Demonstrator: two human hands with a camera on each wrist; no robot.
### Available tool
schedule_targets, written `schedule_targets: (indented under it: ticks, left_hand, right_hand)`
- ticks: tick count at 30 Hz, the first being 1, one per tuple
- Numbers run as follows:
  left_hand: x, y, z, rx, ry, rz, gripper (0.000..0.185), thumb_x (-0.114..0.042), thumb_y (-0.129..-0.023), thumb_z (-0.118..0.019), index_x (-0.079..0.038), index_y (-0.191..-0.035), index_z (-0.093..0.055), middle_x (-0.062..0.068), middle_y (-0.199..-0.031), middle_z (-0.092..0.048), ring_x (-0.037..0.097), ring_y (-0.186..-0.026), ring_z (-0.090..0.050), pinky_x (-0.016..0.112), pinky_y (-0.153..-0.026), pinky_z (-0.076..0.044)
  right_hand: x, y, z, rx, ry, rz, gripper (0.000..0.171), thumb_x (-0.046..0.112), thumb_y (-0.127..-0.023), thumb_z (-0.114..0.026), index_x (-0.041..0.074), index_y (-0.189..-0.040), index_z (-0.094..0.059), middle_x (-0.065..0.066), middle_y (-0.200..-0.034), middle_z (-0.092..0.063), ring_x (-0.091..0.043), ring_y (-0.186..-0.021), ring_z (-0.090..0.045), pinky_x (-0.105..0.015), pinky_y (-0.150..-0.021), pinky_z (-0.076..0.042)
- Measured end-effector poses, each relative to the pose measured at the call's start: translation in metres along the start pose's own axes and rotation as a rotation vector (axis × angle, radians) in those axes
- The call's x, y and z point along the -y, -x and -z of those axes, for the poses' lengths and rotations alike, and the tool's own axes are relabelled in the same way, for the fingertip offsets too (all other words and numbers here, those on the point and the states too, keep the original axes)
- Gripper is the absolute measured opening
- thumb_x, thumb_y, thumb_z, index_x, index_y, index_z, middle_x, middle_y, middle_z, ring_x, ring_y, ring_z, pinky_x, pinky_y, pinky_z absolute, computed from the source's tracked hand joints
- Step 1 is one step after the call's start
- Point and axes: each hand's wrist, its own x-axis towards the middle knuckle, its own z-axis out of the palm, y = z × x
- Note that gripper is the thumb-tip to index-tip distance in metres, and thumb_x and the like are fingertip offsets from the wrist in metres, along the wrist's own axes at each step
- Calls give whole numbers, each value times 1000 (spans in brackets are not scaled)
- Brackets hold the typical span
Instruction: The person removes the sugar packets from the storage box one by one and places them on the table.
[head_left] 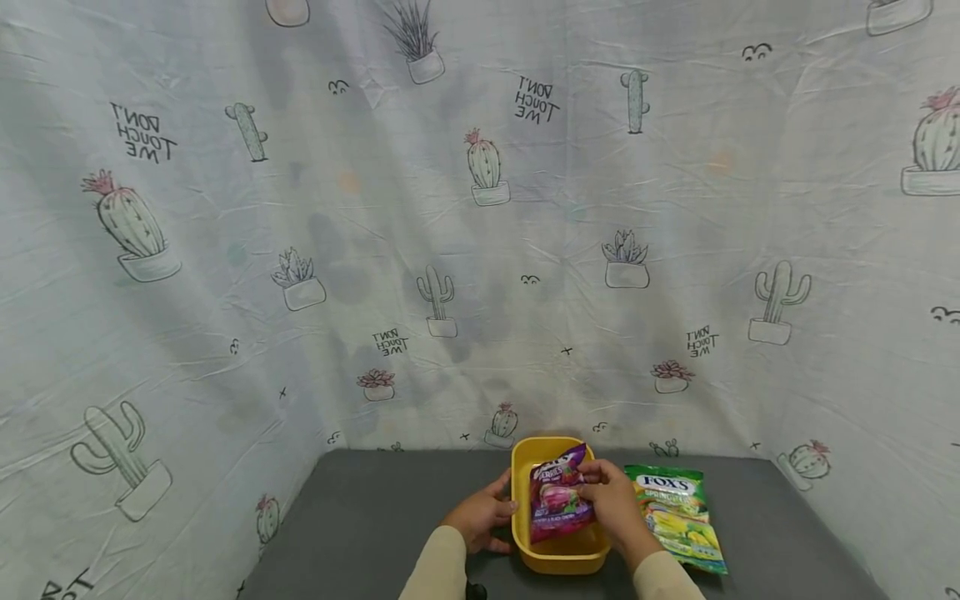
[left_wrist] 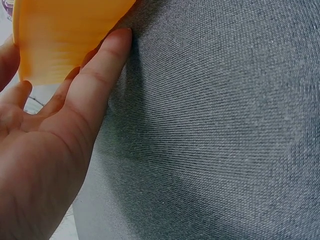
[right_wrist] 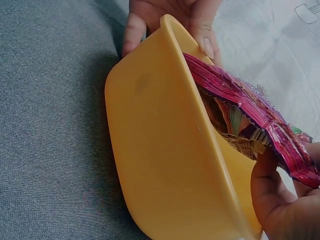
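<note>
A yellow plastic tub (head_left: 562, 560) stands on the grey table near the front edge. My left hand (head_left: 480, 512) holds its left wall. In the right wrist view that hand's thumb (right_wrist: 205, 45) hooks over the rim of the tub (right_wrist: 160, 150), and in the left wrist view the left hand's fingers (left_wrist: 107, 60) lie against the tub's outer wall (left_wrist: 65, 35). My right hand (head_left: 611, 500) pinches a purple candy bag (head_left: 557, 500) by its right edge. The bag (right_wrist: 250, 110) is tilted, with its lower part inside the tub.
A green Fox's candy bag (head_left: 678, 517) lies flat on the grey table (head_left: 375, 517) just right of the tub. A white cloth with cactus prints (head_left: 480, 250) closes off the back and both sides.
</note>
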Motion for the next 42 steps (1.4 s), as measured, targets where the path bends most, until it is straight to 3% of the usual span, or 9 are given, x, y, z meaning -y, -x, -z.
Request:
schedule_targets:
  ticks: [7, 15, 24, 35, 42]
  left_hand:
    - [0, 0, 1, 20, -5, -10, 74, -11, -112, -61, -20, -176, -24, 28, -153, -53, 46, -135, -56, 76, -90, -53]
    - [-1, 0, 1, 13, -3, -2, 74, -10, -112, -61, -21, -175, -26, 31, -158, -47, 45, -134, -57, 76, -90, -53]
    - [0, -2, 2, 22, -2, -5, 74, -9, -112, -60, -20, -176, -23, 29, -155, -51, 46, -135, -56, 76, -90, -53]
    - [4, -3, 2, 16, 4, 2, 79, -10, -109, -67, -21, -175, -26, 30, -151, -52, 46, -134, -56, 76, -90, -53]
    - [3, -2, 2, 21, -6, 2, 77, -9, -110, -64, -20, -176, -24, 28, -150, -54, 42, -131, -59, 72, -89, -55]
  right_hand:
    - [0, 0, 3, -2, -14, 3, 25, -12, -100, -64, -3, -123, -70, -17, -112, -63, -31, -97, -62, -37, -76, -59]
    - [3, -2, 9, -23, -73, -9, 27, -13, -100, -65, -3, -125, -69, -18, -113, -62, -31, -95, -62, -37, -75, -61]
    - [6, -5, 17, -62, -70, 26, 27, -11, -101, -66, -4, -127, -69, -17, -114, -64, -30, -100, -61, -28, -76, -59]
    - [9, -3, 35, -91, -108, -5, 28, -8, -102, -68, -4, -130, -67, -18, -115, -62, -28, -97, -63, -30, -74, -61]
    - [7, -2, 44, -102, -82, -11, 27, -4, -104, -67, -3, -131, -66, -18, -117, -64, -26, -92, -67, -34, -71, -63]
